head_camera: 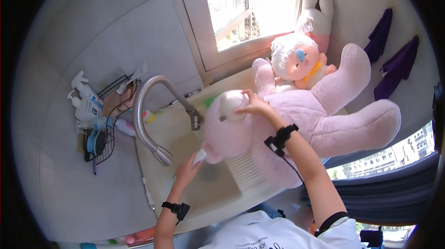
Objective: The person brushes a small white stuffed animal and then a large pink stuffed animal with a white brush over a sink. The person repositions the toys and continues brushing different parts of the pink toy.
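Note:
A large pale pink plush teddy bear (292, 117) lies on its back across the sink's ribbed washboard (245, 168), its head over the basin and its legs towards the right wall. My right hand (255, 104) grips the bear's white muzzle (232, 104). Lower left, my left hand (186, 172) holds a small white object (199, 158) against the bear's ear; its exact kind is unclear. Both wrists wear black straps. A curved metal faucet (153, 85) arches over the pale basin (212, 191), left of the bear's head.
A black wire rack (110, 141) on the left wall holds pump bottles (88, 104) and a blue brush (92, 142). A white plush sheep (295, 58) sits beyond the bear under the open window (229, 5). Purple cloths (396, 68) hang on the right wall.

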A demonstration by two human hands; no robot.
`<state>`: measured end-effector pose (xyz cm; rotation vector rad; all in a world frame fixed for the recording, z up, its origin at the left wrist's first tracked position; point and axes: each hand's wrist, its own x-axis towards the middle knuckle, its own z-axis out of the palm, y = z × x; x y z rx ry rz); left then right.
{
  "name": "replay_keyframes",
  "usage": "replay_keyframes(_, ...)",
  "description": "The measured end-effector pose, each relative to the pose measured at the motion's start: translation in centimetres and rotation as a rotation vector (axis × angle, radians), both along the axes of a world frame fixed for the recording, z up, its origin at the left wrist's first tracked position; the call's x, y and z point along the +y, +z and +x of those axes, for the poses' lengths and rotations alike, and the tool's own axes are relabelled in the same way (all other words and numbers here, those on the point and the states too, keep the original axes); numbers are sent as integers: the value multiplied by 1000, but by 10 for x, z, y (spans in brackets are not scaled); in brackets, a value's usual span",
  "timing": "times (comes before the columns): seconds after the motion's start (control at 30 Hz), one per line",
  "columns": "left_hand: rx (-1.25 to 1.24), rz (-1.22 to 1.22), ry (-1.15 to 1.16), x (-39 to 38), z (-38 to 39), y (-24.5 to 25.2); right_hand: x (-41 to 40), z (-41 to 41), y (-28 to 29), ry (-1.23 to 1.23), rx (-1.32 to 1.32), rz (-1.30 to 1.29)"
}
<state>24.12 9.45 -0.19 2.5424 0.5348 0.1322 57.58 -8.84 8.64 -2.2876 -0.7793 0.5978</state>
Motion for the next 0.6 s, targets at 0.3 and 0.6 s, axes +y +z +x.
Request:
replay_keyframes(0.3,-412,464,-447,-80,137,107,4,2,11,33,50,-95)
replay_keyframes(0.6,-421,644,-535,-74,102,63,-8,3,-1,60,61,-79)
